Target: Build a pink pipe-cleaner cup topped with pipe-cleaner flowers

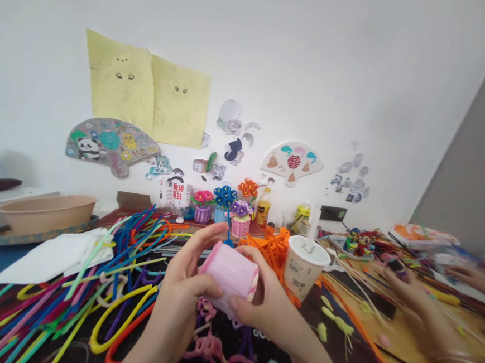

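Note:
A small pink flowerpot, its side covered in fuzzy pink strands, is tilted on its side between my two hands. My left hand wraps round its left end, with the thumb along the near side. At the other end my right hand grips it, thumb pressed near the striped pink-and-cream rim. Below the pot lie pink pipe-cleaner pieces, partly hidden by my hands. A blue stem shows just behind the pot.
Loose pipe cleaners cover the left side. A lidded drink cup with a straw stands right of my hands, beside orange pipe cleaners. Finished flower pots line the wall. At right, another person's hand holds a small dark item.

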`<act>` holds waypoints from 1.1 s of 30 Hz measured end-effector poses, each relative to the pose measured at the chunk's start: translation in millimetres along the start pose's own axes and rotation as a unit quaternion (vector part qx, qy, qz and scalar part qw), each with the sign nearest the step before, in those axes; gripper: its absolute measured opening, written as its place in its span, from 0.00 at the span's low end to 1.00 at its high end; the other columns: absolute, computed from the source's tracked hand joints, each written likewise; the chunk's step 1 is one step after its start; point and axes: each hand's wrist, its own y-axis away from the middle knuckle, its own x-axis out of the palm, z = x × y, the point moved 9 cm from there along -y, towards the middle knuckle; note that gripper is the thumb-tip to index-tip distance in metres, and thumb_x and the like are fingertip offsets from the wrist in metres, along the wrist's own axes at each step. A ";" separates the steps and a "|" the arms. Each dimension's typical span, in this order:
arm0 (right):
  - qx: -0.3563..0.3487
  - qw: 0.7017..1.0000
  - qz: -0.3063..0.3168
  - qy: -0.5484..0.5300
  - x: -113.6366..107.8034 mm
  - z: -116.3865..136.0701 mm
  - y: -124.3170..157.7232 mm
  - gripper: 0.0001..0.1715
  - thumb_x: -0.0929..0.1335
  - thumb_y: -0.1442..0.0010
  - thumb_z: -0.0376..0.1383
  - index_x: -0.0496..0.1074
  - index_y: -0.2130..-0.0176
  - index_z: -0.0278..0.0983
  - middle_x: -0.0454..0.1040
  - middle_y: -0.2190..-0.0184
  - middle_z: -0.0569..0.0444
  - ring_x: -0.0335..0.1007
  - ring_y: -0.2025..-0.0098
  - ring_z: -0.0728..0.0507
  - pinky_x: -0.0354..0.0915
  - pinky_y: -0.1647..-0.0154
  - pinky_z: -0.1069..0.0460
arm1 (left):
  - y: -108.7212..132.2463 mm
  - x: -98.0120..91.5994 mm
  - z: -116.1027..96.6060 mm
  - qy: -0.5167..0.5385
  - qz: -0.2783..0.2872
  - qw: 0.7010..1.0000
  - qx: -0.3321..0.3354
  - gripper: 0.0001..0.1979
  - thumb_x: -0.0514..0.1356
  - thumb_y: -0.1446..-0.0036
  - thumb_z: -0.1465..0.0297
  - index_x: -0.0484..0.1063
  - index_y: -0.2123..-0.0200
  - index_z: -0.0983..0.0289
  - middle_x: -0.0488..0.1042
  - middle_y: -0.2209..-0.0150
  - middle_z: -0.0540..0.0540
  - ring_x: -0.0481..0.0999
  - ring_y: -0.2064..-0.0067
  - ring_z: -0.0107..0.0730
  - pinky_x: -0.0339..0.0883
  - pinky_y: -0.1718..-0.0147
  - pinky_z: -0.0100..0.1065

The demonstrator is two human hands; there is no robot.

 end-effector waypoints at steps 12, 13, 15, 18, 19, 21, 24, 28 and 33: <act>-0.120 0.971 -0.206 0.009 -28.0 20.9 0.3 0.28 0.71 0.57 0.27 0.63 0.56 0.40 0.75 0.63 0.53 0.75 0.62 0.42 0.71 0.64 0.52 | 41.4 23.4 -67.9 -0.502 -0.053 0.717 0.481 0.07 0.64 0.48 0.74 0.73 0.64 0.61 0.75 0.63 0.53 0.72 0.60 0.37 0.59 0.58 0.39; -0.129 0.968 -0.213 0.022 -28.2 22.7 1.1 0.28 0.71 0.57 0.26 0.63 0.56 0.40 0.75 0.62 0.53 0.75 0.62 0.42 0.71 0.63 0.52 | 47.5 30.4 -66.3 -0.518 -0.036 0.684 0.513 0.06 0.63 0.48 0.75 0.73 0.65 0.62 0.75 0.66 0.53 0.71 0.64 0.34 0.59 0.61 0.37; -0.143 0.963 -0.223 0.043 -27.8 25.5 2.7 0.28 0.71 0.57 0.25 0.63 0.57 0.40 0.75 0.63 0.54 0.75 0.62 0.42 0.71 0.63 0.52 | 54.2 39.4 -60.1 -0.532 -0.002 0.651 0.542 0.05 0.62 0.46 0.78 0.72 0.65 0.64 0.76 0.68 0.53 0.70 0.67 0.33 0.59 0.65 0.36; -0.141 0.960 -0.234 0.061 -27.4 26.7 3.9 0.29 0.71 0.56 0.24 0.62 0.56 0.40 0.75 0.62 0.54 0.75 0.61 0.43 0.71 0.62 0.52 | 55.8 43.0 -53.4 -0.545 0.012 0.638 0.544 0.06 0.61 0.46 0.79 0.73 0.63 0.65 0.77 0.67 0.55 0.70 0.66 0.34 0.60 0.65 0.36; -0.136 0.960 -0.237 0.067 -27.4 26.7 4.0 0.29 0.71 0.56 0.24 0.62 0.56 0.40 0.75 0.61 0.54 0.75 0.61 0.43 0.71 0.61 0.52 | 56.1 43.2 -52.3 -0.548 0.013 0.634 0.545 0.06 0.61 0.45 0.79 0.73 0.63 0.66 0.77 0.66 0.55 0.71 0.66 0.35 0.60 0.65 0.36; -0.125 0.959 -0.243 0.077 -27.9 26.8 4.4 0.29 0.71 0.56 0.24 0.62 0.55 0.40 0.74 0.61 0.53 0.75 0.60 0.42 0.72 0.61 0.52 | 56.7 43.1 -51.7 -0.556 0.009 0.625 0.548 0.07 0.59 0.44 0.79 0.73 0.62 0.66 0.77 0.66 0.56 0.71 0.66 0.35 0.61 0.65 0.36; -0.110 0.957 -0.251 0.094 -28.5 25.8 4.8 0.30 0.72 0.56 0.26 0.62 0.55 0.40 0.74 0.59 0.51 0.75 0.59 0.41 0.73 0.61 0.52 | 58.2 42.8 -52.5 -0.572 0.000 0.603 0.556 0.08 0.56 0.42 0.79 0.73 0.62 0.66 0.78 0.66 0.56 0.73 0.65 0.35 0.62 0.65 0.35; -0.108 0.950 -0.264 0.126 -29.7 23.7 5.0 0.29 0.72 0.55 0.28 0.62 0.54 0.40 0.74 0.59 0.49 0.75 0.59 0.40 0.74 0.64 0.51 | 58.3 42.2 -51.9 -0.588 -0.001 0.593 0.550 0.09 0.54 0.40 0.79 0.74 0.61 0.67 0.78 0.64 0.57 0.74 0.64 0.36 0.64 0.64 0.36; -0.111 0.942 -0.268 0.171 -29.4 25.8 5.1 0.30 0.72 0.56 0.28 0.62 0.54 0.40 0.74 0.57 0.49 0.75 0.58 0.39 0.75 0.62 0.50 | 59.0 45.0 -48.4 -0.615 -0.016 0.572 0.542 0.11 0.51 0.39 0.78 0.74 0.62 0.69 0.79 0.65 0.59 0.75 0.66 0.38 0.65 0.66 0.37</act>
